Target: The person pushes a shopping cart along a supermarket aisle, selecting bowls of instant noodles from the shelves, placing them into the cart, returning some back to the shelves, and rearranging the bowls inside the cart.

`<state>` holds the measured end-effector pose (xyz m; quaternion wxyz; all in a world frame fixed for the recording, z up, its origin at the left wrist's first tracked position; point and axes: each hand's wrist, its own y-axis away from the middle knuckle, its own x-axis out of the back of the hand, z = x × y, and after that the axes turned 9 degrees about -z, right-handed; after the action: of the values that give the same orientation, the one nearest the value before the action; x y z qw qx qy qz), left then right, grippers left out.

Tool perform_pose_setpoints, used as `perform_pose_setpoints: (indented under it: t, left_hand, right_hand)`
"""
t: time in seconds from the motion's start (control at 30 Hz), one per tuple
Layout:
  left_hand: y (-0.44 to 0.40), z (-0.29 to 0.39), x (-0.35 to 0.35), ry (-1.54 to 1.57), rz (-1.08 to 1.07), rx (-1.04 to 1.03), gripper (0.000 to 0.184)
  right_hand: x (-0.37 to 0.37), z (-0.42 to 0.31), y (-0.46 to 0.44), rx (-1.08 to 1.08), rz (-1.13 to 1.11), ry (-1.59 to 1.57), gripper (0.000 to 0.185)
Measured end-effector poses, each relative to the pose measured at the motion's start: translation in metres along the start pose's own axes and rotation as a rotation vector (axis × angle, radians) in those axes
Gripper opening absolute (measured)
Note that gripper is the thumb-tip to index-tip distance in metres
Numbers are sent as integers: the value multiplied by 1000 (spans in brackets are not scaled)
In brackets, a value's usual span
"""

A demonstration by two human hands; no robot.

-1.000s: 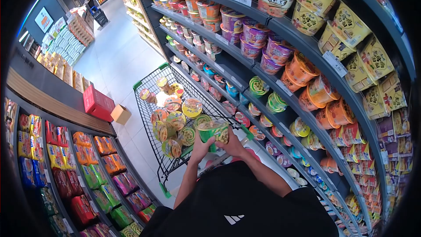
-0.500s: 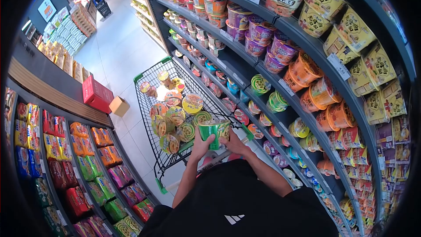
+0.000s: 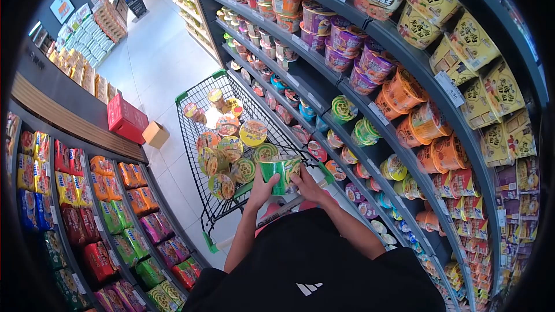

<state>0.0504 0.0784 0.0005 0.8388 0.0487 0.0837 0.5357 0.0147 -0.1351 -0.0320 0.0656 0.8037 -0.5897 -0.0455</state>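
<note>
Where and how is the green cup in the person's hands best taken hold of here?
Probably the green cup is best gripped by its side wall, below the rim, from left and right at once, as the left hand and right hand hold it now. The body is round and looks wide for one hand; its curved wall gives two opposed sides.

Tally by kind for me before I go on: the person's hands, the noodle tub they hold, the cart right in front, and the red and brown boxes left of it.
Hands: 2 (left hand, right hand)
Green instant noodle tub: 1
Shopping cart: 1
Red box: 1
Brown box: 1
Total: 6
</note>
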Motion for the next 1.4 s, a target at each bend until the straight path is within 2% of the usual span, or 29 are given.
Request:
perform_pose_setpoints:
  t: [0.2, 0.5, 0.6, 0.7, 0.97, 1.27, 1.4]
  left_hand:
    - [-3, -12, 6, 103, 1, 85, 90]
    - [1, -2, 3, 71, -39, -10, 81]
    - [-4, -19, 7, 272, -55, -26, 76]
    - [-3, -20, 8, 241, -62, -11, 73]
    - [-3, -20, 8, 260, -67, -24, 72]
    - [-6, -29, 10, 268, -61, -26, 71]
    - [-6, -30, 10, 262, -56, -23, 71]
  right_hand:
    - [-2, 0, 1, 45, 32, -12, 72]
    - [0, 6, 1, 25, 23, 11, 75]
    - [1, 10, 2, 26, 30, 11, 74]
    - [2, 14, 0, 31, 43, -10, 73]
    - [5, -8, 4, -51, -28, -23, 80]
    - [4, 20, -1, 28, 19, -59, 68]
    - [4, 22, -3, 30, 17, -58, 69]
